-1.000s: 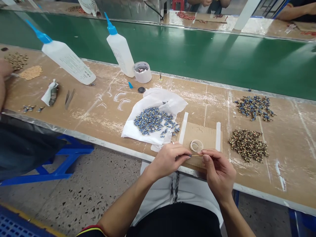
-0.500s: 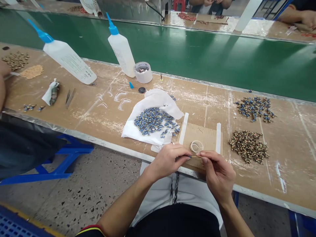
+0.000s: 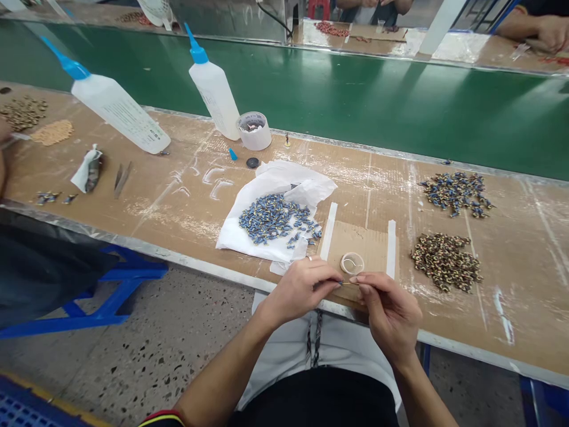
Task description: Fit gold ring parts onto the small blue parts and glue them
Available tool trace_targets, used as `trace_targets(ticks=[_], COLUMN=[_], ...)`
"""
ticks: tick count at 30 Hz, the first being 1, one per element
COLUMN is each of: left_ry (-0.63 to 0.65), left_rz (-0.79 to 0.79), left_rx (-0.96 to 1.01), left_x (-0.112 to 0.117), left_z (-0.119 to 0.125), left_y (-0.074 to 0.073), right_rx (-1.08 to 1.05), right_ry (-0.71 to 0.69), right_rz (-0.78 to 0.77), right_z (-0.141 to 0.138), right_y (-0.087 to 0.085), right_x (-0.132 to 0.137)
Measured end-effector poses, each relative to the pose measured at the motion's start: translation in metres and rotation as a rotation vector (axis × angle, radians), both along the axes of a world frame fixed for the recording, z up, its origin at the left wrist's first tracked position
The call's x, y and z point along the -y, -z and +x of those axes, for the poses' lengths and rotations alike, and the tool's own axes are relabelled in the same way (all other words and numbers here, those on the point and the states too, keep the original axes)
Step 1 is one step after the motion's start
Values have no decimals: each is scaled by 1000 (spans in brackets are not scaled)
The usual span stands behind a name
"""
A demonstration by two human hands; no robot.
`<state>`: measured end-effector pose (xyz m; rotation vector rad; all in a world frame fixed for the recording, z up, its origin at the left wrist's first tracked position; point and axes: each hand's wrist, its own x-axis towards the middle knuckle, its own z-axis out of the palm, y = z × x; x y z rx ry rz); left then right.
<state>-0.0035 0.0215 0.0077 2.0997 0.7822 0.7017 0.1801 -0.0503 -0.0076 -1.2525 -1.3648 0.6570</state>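
Observation:
My left hand [image 3: 306,283] pinches a tiny blue piece [image 3: 341,283] between thumb and forefinger, near the table's front edge. Facing it, my right hand [image 3: 390,308] is closed on a thin yellowish stick [image 3: 351,283], whose end meets or nearly meets the blue piece. Just beyond the fingertips sits a small round clear dish [image 3: 352,263] on a cardboard piece [image 3: 360,240]. Left of it, a heap of small blue pieces [image 3: 269,216] lies on a white sheet [image 3: 235,234]. At the right are a pile of blue and brown parts [image 3: 456,193] and a pile of brown parts [image 3: 447,262].
Two white bottles with blue nozzles [image 3: 122,112] [image 3: 216,92] stand behind, one leaning. Beside them is a tape roll [image 3: 255,131] holding scraps. Tweezers [image 3: 122,179] lie at the left. A green conveyor belt [image 3: 338,98] runs along the back; other people sit across and at left.
The view has shifted slightly. The white sheet's upper flap has opened out to the right. Both hands keep their pinch, with the stick still held toward the blue piece.

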Motion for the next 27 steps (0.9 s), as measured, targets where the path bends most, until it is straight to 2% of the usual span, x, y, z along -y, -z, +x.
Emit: trace_targets(ticks=[4, 8, 11, 14, 19, 22, 27], left_ry=[-4, -22, -46, -50, -71, -76, -83], left_rz=[-3, -25, -76, -111, -132, -146, -145], left_rx=[7, 1, -4, -6, -38, -33, -26], left_x=[0, 1, 1, 1, -1, -2, -3], left_z=[-1, -3, -4, -6, -8, -8, -9], left_y=[-2, -5, -8, -9, -7, -5, -3], right_rx=[-98, -164, -32, 139, 140, 163, 410], right_ry=[8, 142, 197, 183, 177, 304, 624], right_rz=[-44, -46, 26, 3, -71, -67, -191], right_z=[0, 1, 2, -2, -3, 22, 97], right_y=[-1, -2, -5, -8, -9, -11, -10], right_x=[2, -2, -11, -18, -20, -11, 25])
